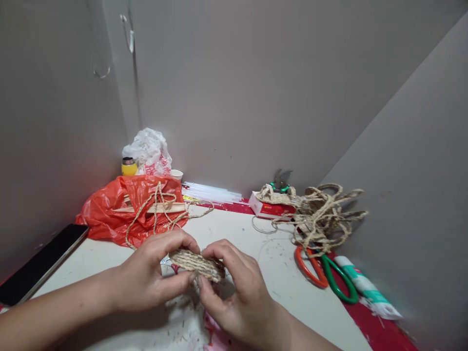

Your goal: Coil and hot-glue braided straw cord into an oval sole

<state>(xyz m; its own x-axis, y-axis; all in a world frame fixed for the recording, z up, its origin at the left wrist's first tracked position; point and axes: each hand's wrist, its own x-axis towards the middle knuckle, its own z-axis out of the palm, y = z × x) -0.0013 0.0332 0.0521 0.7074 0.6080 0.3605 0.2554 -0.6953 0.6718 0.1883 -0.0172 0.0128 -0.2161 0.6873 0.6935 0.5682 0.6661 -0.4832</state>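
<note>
Pinching the coiled jute pad (197,263) at its rim, my left hand (146,278) (9 o'clock) and right hand (237,292) (3 o'clock) each had a grip clamped on it; I judged it light, rough, pliable.

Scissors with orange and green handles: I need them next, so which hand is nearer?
Right. The right hand grips the woven rope piece just left of the scissors; the left hand grips it farther left.
</note>
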